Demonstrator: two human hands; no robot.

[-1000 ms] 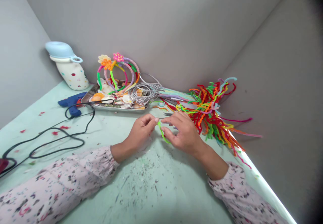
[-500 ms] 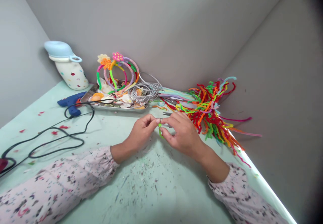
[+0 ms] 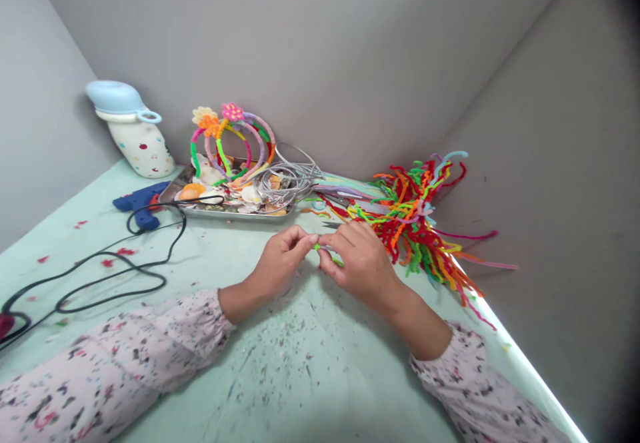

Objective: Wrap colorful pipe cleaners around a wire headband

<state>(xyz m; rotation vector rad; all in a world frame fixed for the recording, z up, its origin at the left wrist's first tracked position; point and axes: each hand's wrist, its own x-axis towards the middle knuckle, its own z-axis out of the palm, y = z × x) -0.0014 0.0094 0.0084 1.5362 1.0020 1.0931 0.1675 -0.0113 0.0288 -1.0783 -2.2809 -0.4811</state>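
Note:
Over the middle of the table, my left hand (image 3: pixel 280 256) pinches a small bit of bright green pipe cleaner (image 3: pixel 317 246) between thumb and finger. My right hand (image 3: pixel 363 256) faces it, closed, its thumb and fingertips on the same pipe cleaner. A green stretch shows by the right thumb; the rest is hidden by the fingers. A dark pointed metal blade (image 3: pixel 331 225) pokes out beyond the right fingers. Whether that hand holds it or it lies behind, I cannot tell.
A metal tray (image 3: pixel 235 214) holds scraps, grey wire coils (image 3: pixel 293 183) and flower-topped pipe cleaner hoops (image 3: pixel 263 136). A pipe cleaner heap (image 3: pixel 415 216) lies right. At left are a blue glue gun (image 3: pixel 143 203), its black cord (image 3: pixel 165 263) and a bottle (image 3: pixel 143 143).
The green pipe cleaner's loose end, hanging down between the hands before, has swung right and up beside my right thumb. My left hand stays almost still.

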